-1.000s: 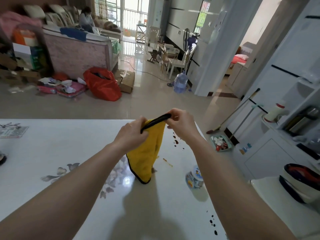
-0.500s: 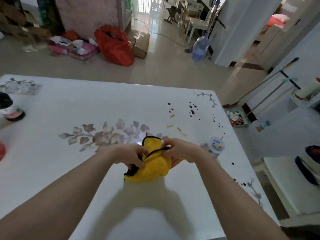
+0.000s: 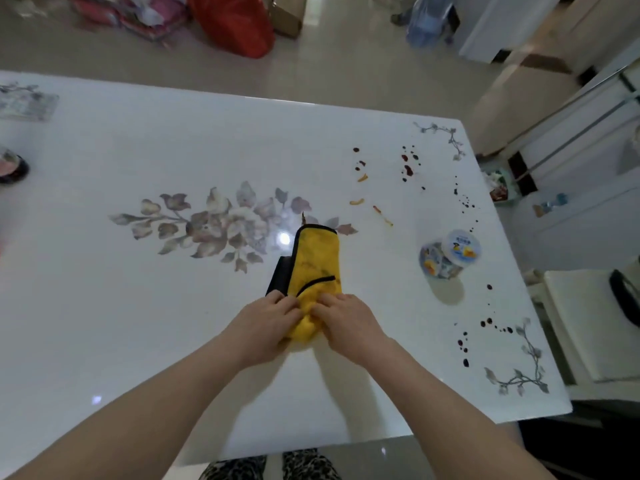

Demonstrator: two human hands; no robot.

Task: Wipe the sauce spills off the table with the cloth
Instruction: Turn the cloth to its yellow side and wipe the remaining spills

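Pinching cloth (image 3: 317, 261) (near end): left hand (image 3: 263, 323), right hand (image 3: 349, 322); rest beyond.

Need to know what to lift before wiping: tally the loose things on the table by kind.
Yellow cloth: 1
Lidded tub: 1
Dark-based jar, cut off at the left edge: 1
Printed sheet: 1
Total: 4

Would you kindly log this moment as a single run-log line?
cloth: bunched on table | left hand: grips cloth | right hand: grips cloth | sauce spills: unwiped
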